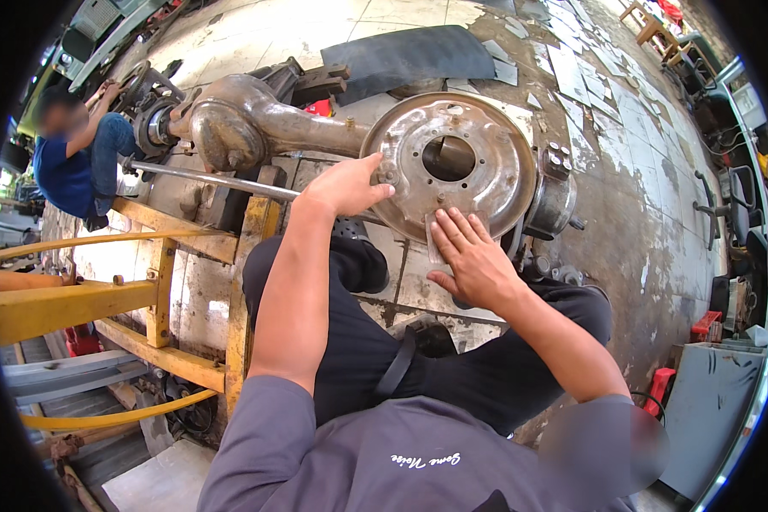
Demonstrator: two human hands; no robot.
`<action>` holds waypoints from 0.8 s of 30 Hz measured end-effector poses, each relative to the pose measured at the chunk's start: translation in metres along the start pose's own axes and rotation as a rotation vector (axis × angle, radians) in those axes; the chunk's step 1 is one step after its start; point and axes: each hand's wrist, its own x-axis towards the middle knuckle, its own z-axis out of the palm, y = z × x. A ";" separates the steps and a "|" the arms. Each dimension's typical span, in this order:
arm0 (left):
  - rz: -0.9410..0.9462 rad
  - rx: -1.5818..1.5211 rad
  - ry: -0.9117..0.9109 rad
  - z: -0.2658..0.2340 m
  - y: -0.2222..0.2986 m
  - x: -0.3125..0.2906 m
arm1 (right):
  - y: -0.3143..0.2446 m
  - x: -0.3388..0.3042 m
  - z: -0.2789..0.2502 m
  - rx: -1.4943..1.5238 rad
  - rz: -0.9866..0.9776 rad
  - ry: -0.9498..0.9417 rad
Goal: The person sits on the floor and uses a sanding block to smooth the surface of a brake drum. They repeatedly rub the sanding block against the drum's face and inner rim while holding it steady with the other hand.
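A round, brownish metal brake backing plate (497, 141) stands in front of me, mounted at the end of a rusty axle housing (307, 130). There is a large hole in its middle and several small ones around it. My left hand (346, 183) holds the plate's left rim, thumb and forefinger showing on its face. At the plate's lower edge, my right hand (474, 256) lies with fingers straight and together over a thin, pale sheet like sandpaper (433, 243), pressing it against the metal. Most of the sheet is hidden under the fingers.
A yellow metal frame (85, 307) stands to my left, near a long metal bar (222, 179). Another person (68, 166) crouches at the axle's far end. Behind the plate lies a dark curved panel (418, 60). A grey cabinet (712, 410) stands at the right.
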 end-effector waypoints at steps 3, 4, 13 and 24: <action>-0.001 0.037 -0.008 0.002 -0.001 0.007 | 0.009 0.001 -0.004 0.010 0.028 -0.010; -0.002 0.046 -0.014 0.003 -0.002 0.008 | 0.011 0.004 -0.007 -0.003 0.066 -0.016; -0.012 0.051 -0.033 0.001 0.011 0.009 | 0.006 0.002 -0.001 0.015 0.164 -0.033; 0.007 0.013 -0.042 0.001 0.014 0.006 | 0.018 0.001 -0.015 0.019 0.273 -0.022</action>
